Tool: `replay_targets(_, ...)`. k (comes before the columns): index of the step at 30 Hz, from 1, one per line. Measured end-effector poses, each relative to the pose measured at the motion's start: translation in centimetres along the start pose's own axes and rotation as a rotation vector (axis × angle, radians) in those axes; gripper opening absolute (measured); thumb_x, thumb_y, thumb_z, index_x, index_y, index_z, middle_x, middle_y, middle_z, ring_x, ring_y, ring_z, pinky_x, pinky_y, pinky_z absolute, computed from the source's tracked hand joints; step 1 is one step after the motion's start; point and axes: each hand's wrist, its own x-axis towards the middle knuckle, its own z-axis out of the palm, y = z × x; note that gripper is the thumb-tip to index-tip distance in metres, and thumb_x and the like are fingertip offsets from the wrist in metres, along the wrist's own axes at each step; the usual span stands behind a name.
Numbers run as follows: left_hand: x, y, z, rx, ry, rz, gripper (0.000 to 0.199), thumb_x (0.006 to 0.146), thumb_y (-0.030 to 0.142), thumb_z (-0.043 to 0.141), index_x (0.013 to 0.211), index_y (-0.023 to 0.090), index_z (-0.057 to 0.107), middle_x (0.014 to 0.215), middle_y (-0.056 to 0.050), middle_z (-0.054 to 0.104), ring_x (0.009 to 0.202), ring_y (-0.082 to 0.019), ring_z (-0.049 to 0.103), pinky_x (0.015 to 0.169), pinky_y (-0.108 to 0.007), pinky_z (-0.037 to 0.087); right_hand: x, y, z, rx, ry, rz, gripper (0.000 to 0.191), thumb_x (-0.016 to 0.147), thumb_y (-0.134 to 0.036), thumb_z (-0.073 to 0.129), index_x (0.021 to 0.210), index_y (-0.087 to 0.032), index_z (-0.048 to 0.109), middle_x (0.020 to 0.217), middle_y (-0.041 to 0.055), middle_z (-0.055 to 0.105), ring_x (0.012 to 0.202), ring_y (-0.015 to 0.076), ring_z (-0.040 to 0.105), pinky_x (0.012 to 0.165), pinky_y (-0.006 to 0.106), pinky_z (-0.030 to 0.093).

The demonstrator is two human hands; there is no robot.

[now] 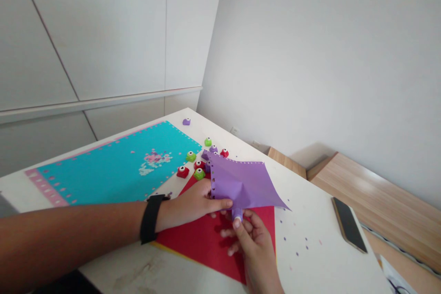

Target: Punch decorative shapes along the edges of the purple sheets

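Note:
Both my hands hold a purple paper sheet [241, 183] with small punched notches along its edges. My left hand [193, 204], a black wristband [150, 218] on its wrist, pinches the sheet's near left edge. My right hand [251, 245] grips its lower corner, where a small purple cylinder [237, 214] shows; I cannot tell what it is. Beneath my hands lies a red paper sheet [210, 243]. Just beyond them stand several small craft paper punches [191, 156] in red, green and purple.
A teal sheet [113, 170] with a pink border and punched scraps lies on the white table [310, 257]. Tiny paper cutouts dot the table at right. A phone [349, 225] lies near the right edge, with a wooden surface [375, 197] beyond and white cabinets behind.

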Motion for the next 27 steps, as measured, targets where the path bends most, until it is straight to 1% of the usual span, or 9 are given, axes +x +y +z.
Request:
replay_targets(2,-0.05,0.18,-0.02,-0.018,-0.013,0.008,0.033,0.086,0.047,0.075,0.098,0.017,0.071,0.093,-0.005,0.078,0.083,-0.022,0.07,0.073,-0.029,0.053,-0.04,0.03,0.07,-0.013,-0.008,0.01,0.05,0.083,-0.053,0.08,0.108,-0.014,0.06,0.099,0.015,0.077,0.07,0.0191,0.074,0.045,0.02,0.051)
replay_targets(4,-0.12,0.42,-0.01,-0.025,-0.021,0.024,0.03,0.086,0.045,0.075,0.097,0.017,0.071,0.093,-0.004,0.078,0.084,-0.022,0.071,0.075,-0.029,0.054,-0.11,0.02,0.16,-0.022,-0.014,0.017,0.05,0.084,-0.054,0.079,0.108,-0.013,0.06,0.097,0.0148,0.077,0.068,0.0184,0.073,0.044,0.019,0.05)
replay_targets(9,-0.12,0.71,-0.01,-0.019,-0.018,0.03,0.028,0.085,0.042,0.076,0.098,0.017,0.071,0.095,-0.004,0.078,0.085,-0.021,0.071,0.076,-0.029,0.054,-0.17,-0.12,0.34,-0.019,0.0,0.015,0.052,0.082,-0.055,0.08,0.108,-0.014,0.06,0.081,0.0096,0.075,0.064,0.018,0.071,0.043,0.019,0.049)
replay_targets(12,-0.04,0.61,-0.01,-0.009,-0.019,0.029,0.03,0.084,0.044,0.077,0.099,0.018,0.072,0.095,-0.003,0.079,0.084,-0.021,0.071,0.074,-0.029,0.054,-0.15,-0.2,0.38,0.004,0.014,0.004,0.051,0.082,-0.054,0.08,0.108,-0.015,0.059,0.086,0.0106,0.076,0.063,0.0175,0.071,0.042,0.019,0.048)
replay_targets(16,-0.07,0.49,-0.03,0.015,0.006,0.025,0.031,0.084,0.044,0.077,0.098,0.018,0.072,0.093,-0.004,0.078,0.083,-0.022,0.071,0.074,-0.029,0.054,-0.21,-0.15,0.44,-0.01,-0.033,0.011,0.049,0.083,-0.053,0.08,0.106,-0.016,0.059,0.085,0.0102,0.076,0.064,0.0175,0.071,0.043,0.019,0.049)
replay_targets(20,-0.16,0.47,-0.01,-0.013,-0.065,0.006,0.029,0.086,0.046,0.075,0.093,0.017,0.073,0.086,-0.004,0.078,0.08,-0.022,0.071,0.072,-0.029,0.054,-0.29,0.02,0.46,-0.002,-0.042,0.019,0.046,0.086,-0.053,0.077,0.106,-0.016,0.058,0.088,0.0107,0.076,0.06,0.0149,0.069,0.041,0.018,0.048)
replay_targets(22,-0.17,0.42,0.03,-0.051,-0.084,-0.008,0.03,0.085,0.046,0.075,0.095,0.018,0.073,0.087,-0.005,0.078,0.081,-0.022,0.072,0.073,-0.029,0.054,-0.28,0.11,0.42,0.016,-0.031,0.014,0.045,0.087,-0.053,0.076,0.106,-0.016,0.058,0.091,0.011,0.076,0.06,0.0145,0.069,0.04,0.017,0.047)
replay_targets(25,-0.15,0.31,0.12,-0.094,-0.077,-0.013,0.032,0.083,0.047,0.078,0.096,0.018,0.073,0.093,-0.006,0.078,0.084,-0.022,0.071,0.074,-0.029,0.054,-0.22,0.19,0.35,0.035,-0.026,0.007,0.045,0.087,-0.052,0.076,0.106,-0.016,0.057,0.083,0.0082,0.075,0.058,0.0141,0.068,0.039,0.017,0.046)
replay_targets(27,-0.14,0.32,0.17,-0.124,-0.09,-0.031,0.034,0.083,0.048,0.078,0.095,0.018,0.073,0.092,-0.005,0.077,0.081,-0.02,0.069,0.07,-0.028,0.052,-0.21,0.21,0.31,0.043,-0.035,-0.002,0.042,0.088,-0.051,0.076,0.104,-0.017,0.057,0.08,0.0072,0.074,0.058,0.0133,0.066,0.04,0.016,0.045)
